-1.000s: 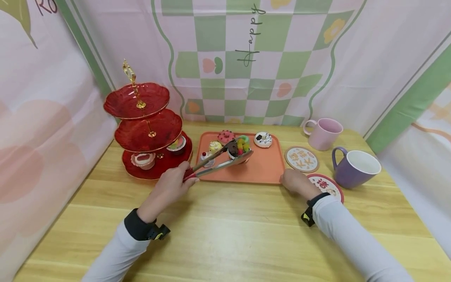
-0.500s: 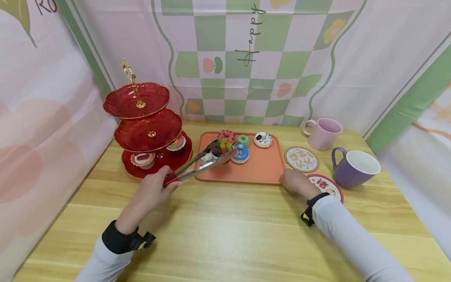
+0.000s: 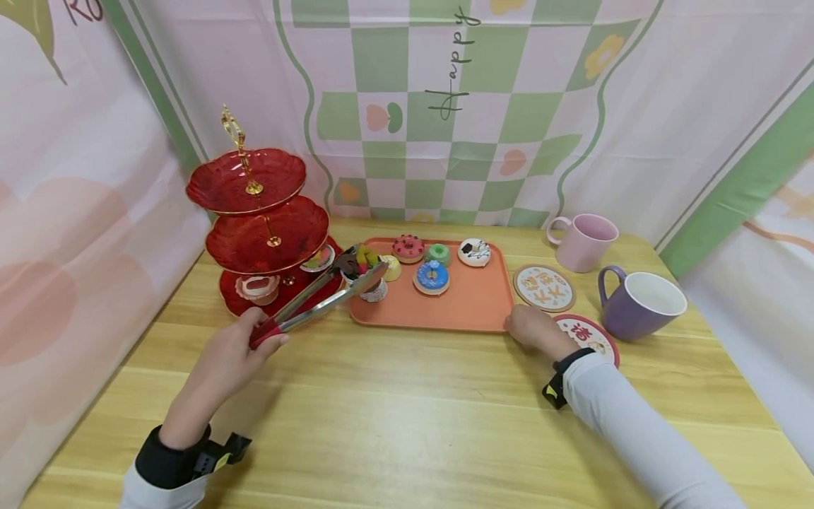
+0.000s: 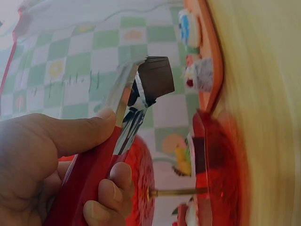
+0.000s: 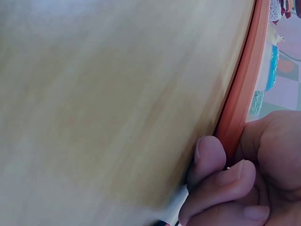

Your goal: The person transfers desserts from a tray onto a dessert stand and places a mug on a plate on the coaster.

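My left hand grips red-handled metal tongs around the handles, thumb on one arm in the left wrist view. Between the tongs' tips is a cupcake topped with chocolate and yellow and red fruit pieces. It is at the left end of the orange tray, overlapping a white-frosted cupcake there. Left of it stands a three-tier red stand, with a pink-cased cupcake and a fruit-topped cupcake on its bottom plate. My right hand pinches the tray's front right corner, thumb above, fingers curled beside the rim.
On the tray lie a pink donut, a green one, a blue one, a white one and a pale yellow treat. Right of it are two round coasters, a pink mug and a purple mug.
My left hand has moved left and toward me, carrying the cupcake in the tongs from mid-tray to the tray's left end beside the stand. My right hand stays at the tray corner.
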Action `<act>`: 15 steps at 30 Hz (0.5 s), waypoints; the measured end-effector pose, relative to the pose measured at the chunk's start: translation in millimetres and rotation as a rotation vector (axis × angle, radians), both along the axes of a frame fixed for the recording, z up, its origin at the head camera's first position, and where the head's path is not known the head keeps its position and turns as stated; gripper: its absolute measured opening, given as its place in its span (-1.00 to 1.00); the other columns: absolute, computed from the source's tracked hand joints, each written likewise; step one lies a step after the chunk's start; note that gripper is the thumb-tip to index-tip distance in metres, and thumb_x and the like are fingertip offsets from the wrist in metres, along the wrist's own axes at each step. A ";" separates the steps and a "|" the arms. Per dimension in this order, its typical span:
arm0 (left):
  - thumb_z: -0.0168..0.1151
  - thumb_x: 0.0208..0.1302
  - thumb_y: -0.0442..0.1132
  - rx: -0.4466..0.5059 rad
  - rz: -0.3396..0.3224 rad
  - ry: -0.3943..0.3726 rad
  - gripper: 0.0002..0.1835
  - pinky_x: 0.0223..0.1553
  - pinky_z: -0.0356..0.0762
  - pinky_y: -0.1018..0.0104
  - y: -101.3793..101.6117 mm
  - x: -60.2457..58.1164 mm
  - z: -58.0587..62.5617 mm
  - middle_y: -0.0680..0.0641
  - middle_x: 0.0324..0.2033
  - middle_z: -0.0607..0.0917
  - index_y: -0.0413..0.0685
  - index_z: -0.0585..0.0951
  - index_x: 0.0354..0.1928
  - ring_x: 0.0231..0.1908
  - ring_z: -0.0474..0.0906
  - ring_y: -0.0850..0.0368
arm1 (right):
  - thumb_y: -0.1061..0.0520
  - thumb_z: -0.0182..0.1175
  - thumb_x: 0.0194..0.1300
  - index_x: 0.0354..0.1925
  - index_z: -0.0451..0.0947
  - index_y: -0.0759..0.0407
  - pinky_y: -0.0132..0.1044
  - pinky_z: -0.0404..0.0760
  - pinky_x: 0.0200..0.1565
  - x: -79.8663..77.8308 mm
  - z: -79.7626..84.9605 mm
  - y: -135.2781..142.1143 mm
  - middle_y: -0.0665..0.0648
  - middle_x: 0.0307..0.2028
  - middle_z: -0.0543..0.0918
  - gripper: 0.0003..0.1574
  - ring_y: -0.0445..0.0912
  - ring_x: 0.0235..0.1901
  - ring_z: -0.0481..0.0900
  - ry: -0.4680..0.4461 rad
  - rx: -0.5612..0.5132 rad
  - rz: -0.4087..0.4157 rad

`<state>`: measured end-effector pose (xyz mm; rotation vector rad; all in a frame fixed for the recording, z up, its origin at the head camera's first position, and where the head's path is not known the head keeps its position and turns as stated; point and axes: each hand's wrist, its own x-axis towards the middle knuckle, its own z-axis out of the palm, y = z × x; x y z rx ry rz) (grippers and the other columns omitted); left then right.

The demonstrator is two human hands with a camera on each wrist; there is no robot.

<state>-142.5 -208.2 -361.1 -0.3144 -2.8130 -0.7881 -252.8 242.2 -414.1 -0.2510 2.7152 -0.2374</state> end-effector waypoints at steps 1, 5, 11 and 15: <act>0.32 0.16 -0.14 -0.001 0.008 0.001 -0.66 -0.62 0.22 0.28 -2.2 1.3 0.2 0.00 -0.63 0.37 -0.21 0.41 -0.25 -0.64 0.26 0.14 | 0.20 -0.14 0.36 -0.48 0.45 0.25 -0.23 0.41 -0.48 0.0 0.0 0.2 0.18 -0.49 0.46 -0.67 -0.03 -0.57 0.43 0.000 -0.001 0.000; 0.32 0.17 -0.13 -0.009 0.038 0.004 -0.66 -0.63 0.19 0.28 -9.2 4.4 -0.3 -0.01 -0.64 0.35 -0.21 0.41 -0.27 -0.65 0.24 0.13 | 0.20 -0.14 0.36 -0.48 0.46 0.25 -0.23 0.41 -0.48 0.1 0.2 0.7 0.18 -0.49 0.47 -0.67 -0.03 -0.57 0.43 0.004 0.000 0.007; 0.34 0.14 -0.14 -0.028 0.073 0.014 -0.65 -0.60 0.19 0.26 -18.1 8.6 -2.0 -0.03 -0.60 0.40 -0.23 0.43 -0.24 -0.61 0.28 0.09 | 0.21 -0.15 0.37 -0.47 0.46 0.26 -0.25 0.41 -0.50 0.4 0.1 0.6 0.18 -0.50 0.46 -0.67 -0.03 -0.58 0.43 0.000 0.003 0.010; 0.35 0.13 -0.15 -0.034 0.084 0.025 -0.63 -0.58 0.21 0.24 -22.8 12.3 -4.1 -0.03 -0.57 0.44 -0.26 0.44 -0.19 -0.59 0.30 0.08 | 0.21 -0.14 0.38 -0.45 0.46 0.27 -0.26 0.40 -0.51 0.3 -0.2 0.2 0.17 -0.51 0.45 -0.67 -0.04 -0.59 0.41 0.000 0.005 0.029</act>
